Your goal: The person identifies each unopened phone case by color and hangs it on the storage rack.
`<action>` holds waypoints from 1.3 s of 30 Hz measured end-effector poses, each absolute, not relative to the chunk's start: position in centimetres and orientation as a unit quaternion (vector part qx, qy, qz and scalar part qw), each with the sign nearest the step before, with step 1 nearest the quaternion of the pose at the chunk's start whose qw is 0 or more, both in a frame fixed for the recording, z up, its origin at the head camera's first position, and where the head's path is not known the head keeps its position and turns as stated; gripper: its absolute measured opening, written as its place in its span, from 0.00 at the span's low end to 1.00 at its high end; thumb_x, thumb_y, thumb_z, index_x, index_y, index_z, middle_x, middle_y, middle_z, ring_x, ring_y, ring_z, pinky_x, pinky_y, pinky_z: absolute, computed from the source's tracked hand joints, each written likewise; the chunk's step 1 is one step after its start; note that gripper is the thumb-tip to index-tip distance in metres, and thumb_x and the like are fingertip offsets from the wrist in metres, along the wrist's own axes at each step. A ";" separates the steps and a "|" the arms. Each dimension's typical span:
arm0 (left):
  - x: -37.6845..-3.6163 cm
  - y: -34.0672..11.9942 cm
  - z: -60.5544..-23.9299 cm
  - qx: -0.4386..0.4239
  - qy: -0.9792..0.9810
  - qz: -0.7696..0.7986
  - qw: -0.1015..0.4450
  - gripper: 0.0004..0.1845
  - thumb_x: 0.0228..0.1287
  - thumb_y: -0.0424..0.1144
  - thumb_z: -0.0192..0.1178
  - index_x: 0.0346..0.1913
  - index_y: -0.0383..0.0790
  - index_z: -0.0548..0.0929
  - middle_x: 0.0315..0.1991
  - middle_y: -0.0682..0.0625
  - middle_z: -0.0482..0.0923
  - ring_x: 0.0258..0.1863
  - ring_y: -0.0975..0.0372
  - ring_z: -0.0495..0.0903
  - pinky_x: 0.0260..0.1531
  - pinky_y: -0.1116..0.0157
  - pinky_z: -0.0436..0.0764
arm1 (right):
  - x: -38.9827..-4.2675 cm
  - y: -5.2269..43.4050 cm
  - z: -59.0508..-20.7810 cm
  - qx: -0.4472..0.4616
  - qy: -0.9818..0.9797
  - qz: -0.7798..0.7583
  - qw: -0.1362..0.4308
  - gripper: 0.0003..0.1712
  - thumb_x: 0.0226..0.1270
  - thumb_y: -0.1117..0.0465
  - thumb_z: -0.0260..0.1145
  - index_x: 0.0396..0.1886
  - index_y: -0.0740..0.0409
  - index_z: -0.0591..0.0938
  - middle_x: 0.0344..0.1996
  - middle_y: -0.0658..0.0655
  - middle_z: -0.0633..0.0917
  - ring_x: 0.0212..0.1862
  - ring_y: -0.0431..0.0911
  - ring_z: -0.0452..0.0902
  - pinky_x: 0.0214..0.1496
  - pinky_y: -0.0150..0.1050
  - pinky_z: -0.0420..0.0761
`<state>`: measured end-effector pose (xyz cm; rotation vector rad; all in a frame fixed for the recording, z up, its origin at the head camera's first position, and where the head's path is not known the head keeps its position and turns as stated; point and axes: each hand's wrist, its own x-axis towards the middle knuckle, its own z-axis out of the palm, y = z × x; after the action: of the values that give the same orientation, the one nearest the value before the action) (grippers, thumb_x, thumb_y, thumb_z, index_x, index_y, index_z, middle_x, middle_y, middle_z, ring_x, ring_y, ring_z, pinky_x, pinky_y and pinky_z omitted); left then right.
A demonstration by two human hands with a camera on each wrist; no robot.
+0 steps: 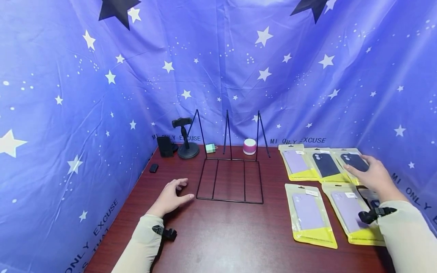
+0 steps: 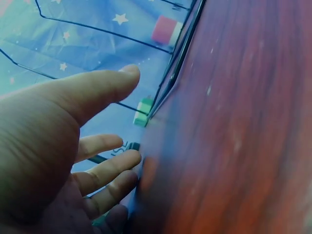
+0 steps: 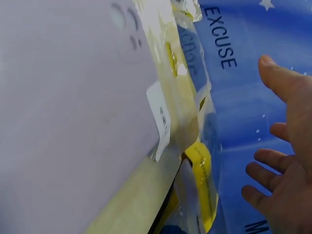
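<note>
My left hand (image 1: pixel 170 197) is held above the table just left of a black wire rack (image 1: pixel 229 201), thumb and fingers spread apart with nothing between them. On the right, my right hand (image 1: pixel 373 176) hovers over the bagged dark phone case (image 1: pixel 355 161) in the back row, partly covering it. In the right wrist view its fingers are loose and hold nothing. A bagged lilac phone case (image 3: pixel 73 97) fills the left of that view. Another package (image 1: pixel 370 195) is mostly hidden beneath my right wrist.
More bagged cases lie in two rows: lilac (image 1: pixel 296 162) and dark (image 1: pixel 326 165) behind, lilac (image 1: pixel 308 212) in front. Along the back stand a black phone stand (image 1: pixel 187 150), a black holder (image 1: pixel 165 147), a green plug (image 1: pixel 210 148) and a pink-white cylinder (image 1: pixel 249 147). A small black item (image 1: pixel 154 168) lies left.
</note>
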<state>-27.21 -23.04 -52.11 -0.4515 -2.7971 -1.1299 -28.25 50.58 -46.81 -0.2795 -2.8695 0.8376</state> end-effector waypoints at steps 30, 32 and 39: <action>-27.3 -21.3 -53.1 -0.142 -0.942 -0.296 0.072 0.25 0.56 0.52 0.80 0.55 0.51 0.88 0.38 0.60 0.75 0.38 0.63 0.73 0.48 0.55 0.69 | -30.3 54.1 -48.2 -0.111 -0.966 0.235 0.006 0.59 0.74 0.36 0.63 0.76 0.82 0.52 0.64 0.91 0.60 0.63 0.85 0.57 0.60 0.76 0.64; -27.4 -21.1 -53.1 -0.142 -0.942 -0.294 0.071 0.25 0.56 0.53 0.80 0.55 0.52 0.88 0.38 0.60 0.75 0.39 0.63 0.73 0.49 0.54 0.68 | -30.3 54.3 -48.1 -0.117 -0.965 0.236 0.003 0.59 0.74 0.36 0.63 0.76 0.82 0.52 0.64 0.91 0.60 0.63 0.85 0.57 0.59 0.76 0.64; -27.4 -21.2 -53.2 -0.137 -0.944 -0.291 0.072 0.24 0.55 0.53 0.80 0.55 0.53 0.88 0.38 0.61 0.75 0.39 0.64 0.73 0.49 0.54 0.67 | -30.5 54.5 -48.3 -0.105 -0.968 0.227 0.003 0.57 0.74 0.39 0.65 0.73 0.85 0.55 0.63 0.91 0.61 0.61 0.85 0.59 0.59 0.75 0.65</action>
<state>-27.37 -21.20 -53.23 -0.4119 -2.8379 -0.8745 -30.51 54.48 -48.29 -0.3289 -3.0353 0.7132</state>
